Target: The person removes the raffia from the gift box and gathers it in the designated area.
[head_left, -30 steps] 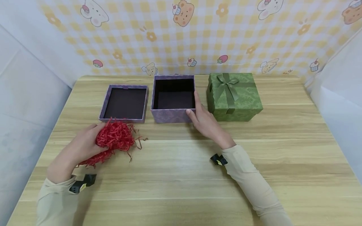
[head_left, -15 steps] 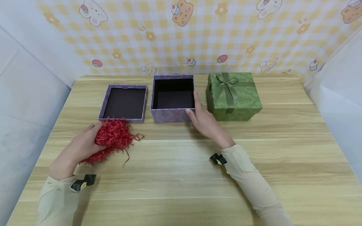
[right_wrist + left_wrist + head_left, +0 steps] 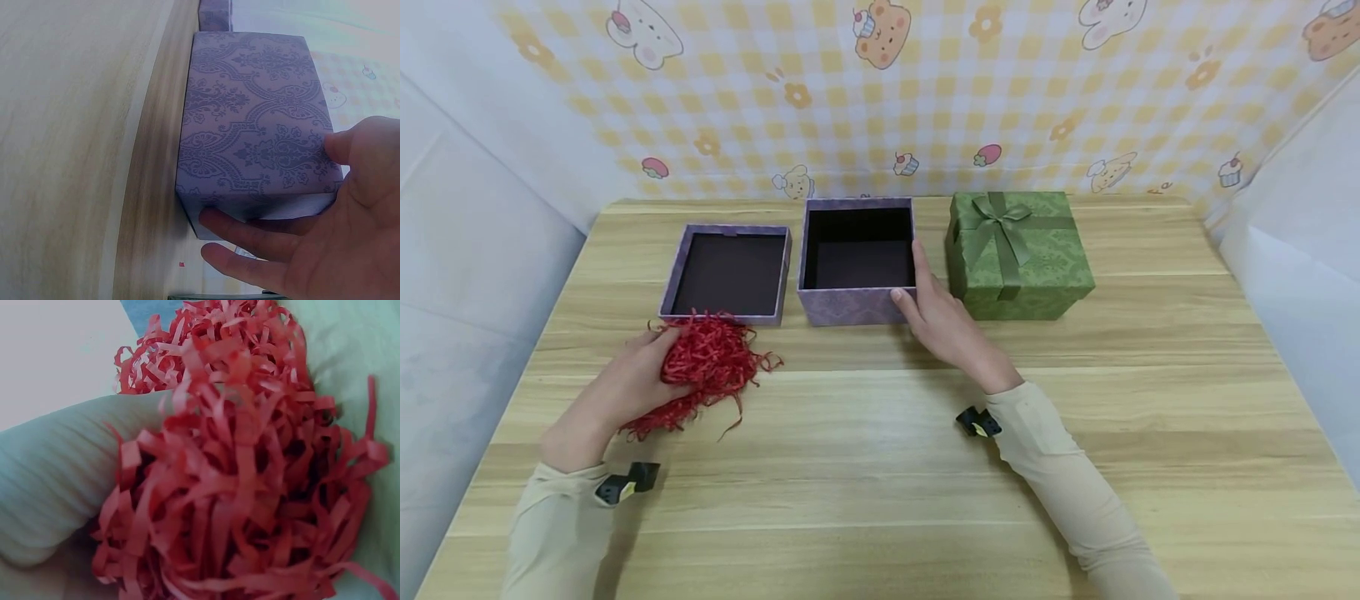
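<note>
In the head view, my left hand (image 3: 632,383) grips a fluffy bunch of red shredded paper (image 3: 711,358) at the front edge of the upturned purple lid (image 3: 726,275). The left wrist view shows the crinkled paper strips (image 3: 231,500) bulging past the thumb, and most fingers are hidden. My right hand (image 3: 943,329) holds the near right corner of the purple gift box (image 3: 856,308). Its thumb lies on the front wall and its fingers along the right side. The box stands upright with its black inside showing. Its damask pattern is plain in the right wrist view.
Just right of the right hand stands a green gift box (image 3: 1045,250) with its lid on and a ribbon bow (image 3: 1002,225). A yellow checked cloth (image 3: 842,100) hangs behind the wooden table (image 3: 850,467). White sheets (image 3: 467,250) close off both sides.
The left hand, with the red shredded paper, has shifted slightly to the right. A few loose strands now hang differently. The right hand and the boxes stay in place.
</note>
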{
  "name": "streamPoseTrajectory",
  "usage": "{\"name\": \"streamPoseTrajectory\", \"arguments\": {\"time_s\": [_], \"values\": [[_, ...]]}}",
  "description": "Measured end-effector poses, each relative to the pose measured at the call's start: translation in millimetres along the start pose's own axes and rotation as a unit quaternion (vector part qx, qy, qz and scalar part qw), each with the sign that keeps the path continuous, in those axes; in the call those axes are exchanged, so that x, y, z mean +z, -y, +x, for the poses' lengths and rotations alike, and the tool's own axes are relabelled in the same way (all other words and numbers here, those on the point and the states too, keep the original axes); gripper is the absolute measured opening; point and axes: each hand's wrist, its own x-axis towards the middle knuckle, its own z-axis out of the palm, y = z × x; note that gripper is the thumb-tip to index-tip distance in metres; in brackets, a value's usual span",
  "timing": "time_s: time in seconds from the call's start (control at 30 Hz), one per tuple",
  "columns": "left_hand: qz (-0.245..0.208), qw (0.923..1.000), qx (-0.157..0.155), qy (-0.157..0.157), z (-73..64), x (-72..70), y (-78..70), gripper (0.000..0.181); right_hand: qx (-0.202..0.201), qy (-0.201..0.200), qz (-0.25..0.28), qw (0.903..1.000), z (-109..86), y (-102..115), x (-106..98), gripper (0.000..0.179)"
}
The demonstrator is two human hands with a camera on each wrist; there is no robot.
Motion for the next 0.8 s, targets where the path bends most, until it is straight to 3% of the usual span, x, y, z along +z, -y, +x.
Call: {"name": "streamPoseTrajectory", "arguments": {"time_s": [0.1,0.23,0.63,0.8], "values": [[-0.002,1.0000,0.003,0.000,0.8,1.0,-2.7,0.076,0.002,0.001,0.000,1.0000,0.0,0.4,0.0,0.072],[-0.005,0.9994,0.035,0.002,2.8,2.8,-13.4,0.073,0.004,0.002,0.001,1.0000,-0.4,0.8,-0.1,0.072],[-0.014,0.9899,0.141,-0.002,15.1,14.0,-66.3,0.066,0.003,-0.002,0.001,1.0000,-1.0,1.0,0.1,0.071],[-0.015,0.9872,0.158,0.006,26.1,22.2,-86.8,0.065,0.004,-0.002,-0.002,1.0000,-0.9,1.0,0.4,0.071]]}}
